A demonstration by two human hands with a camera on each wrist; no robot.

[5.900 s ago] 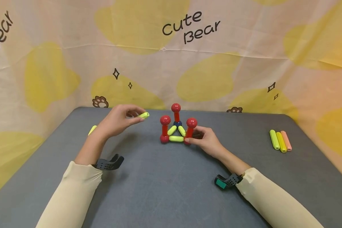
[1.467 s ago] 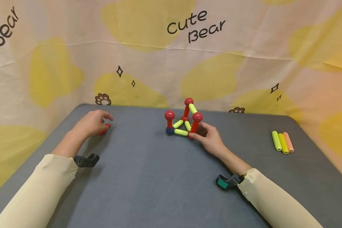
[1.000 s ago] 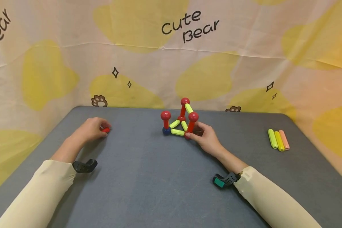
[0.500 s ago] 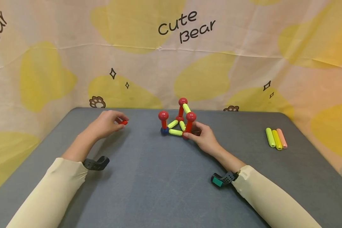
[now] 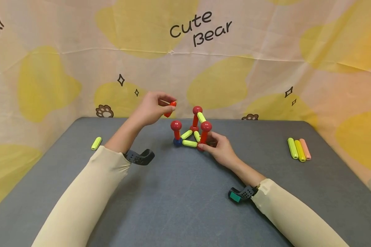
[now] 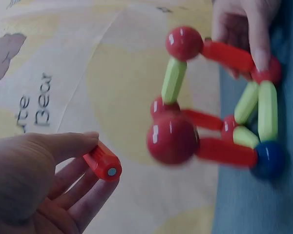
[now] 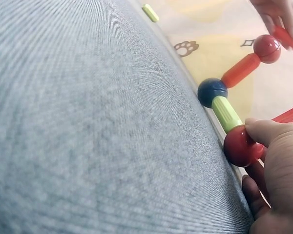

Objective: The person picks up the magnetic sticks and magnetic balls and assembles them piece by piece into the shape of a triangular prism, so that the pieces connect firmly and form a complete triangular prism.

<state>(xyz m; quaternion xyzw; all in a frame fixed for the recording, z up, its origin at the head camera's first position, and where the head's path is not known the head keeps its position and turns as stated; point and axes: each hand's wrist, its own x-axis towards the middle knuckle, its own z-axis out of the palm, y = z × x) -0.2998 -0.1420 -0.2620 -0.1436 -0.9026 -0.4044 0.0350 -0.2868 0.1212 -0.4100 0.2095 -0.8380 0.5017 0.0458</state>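
Note:
My left hand (image 5: pixel 153 108) pinches a short red magnetic rod (image 6: pixel 103 163) between thumb and fingers, in the air to the left of a magnetic ball-and-rod frame. A metal tip shows at the rod's end. The frame's base is a triangle of yellow-green rods (image 5: pixel 190 143) with a blue ball (image 5: pixel 177 142) at front left and red balls at the other corners. Red rods stand on all three, each topped by a red ball (image 5: pixel 176 125). One yellow-green rod (image 5: pixel 201 117) joins the back and right top balls. My right hand (image 5: pixel 221 149) grips the lower right red ball (image 7: pixel 240 146).
A loose yellow-green rod (image 5: pixel 96 143) lies at the left of the grey table (image 5: pixel 179 206). Two yellowish rods and a pink rod (image 5: pixel 305 149) lie side by side at the right. A printed cloth (image 5: pixel 160 68) hangs behind the table.
The frame has been turned, and the yellow-green rod once in my left hand now spans two top balls. My left hand took a red rod at the left and raised it rightward.

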